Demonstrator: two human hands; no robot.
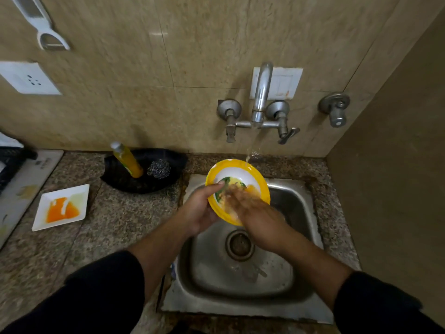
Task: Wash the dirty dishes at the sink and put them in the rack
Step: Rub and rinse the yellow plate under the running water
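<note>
A round plate (234, 171) with a yellow rim and white centre, smeared with green and orange food, is tilted over the steel sink (298, 203). My left hand (199, 210) grips its left edge, thumb on the face. My right hand (250, 208) lies flat on the plate's face, blurred with motion. Water runs from the wall tap (261, 97) onto the plate's upper rim. A square white plate (77, 196) with orange residue lies on the counter to the left.
A black tray (173, 160) behind the counter holds a yellow soap bottle (127, 160) and a steel scrubber (159, 168). A dark rack edge (12, 162) shows at far left. A side wall closes the right. The sink drain (239, 244) is uncovered.
</note>
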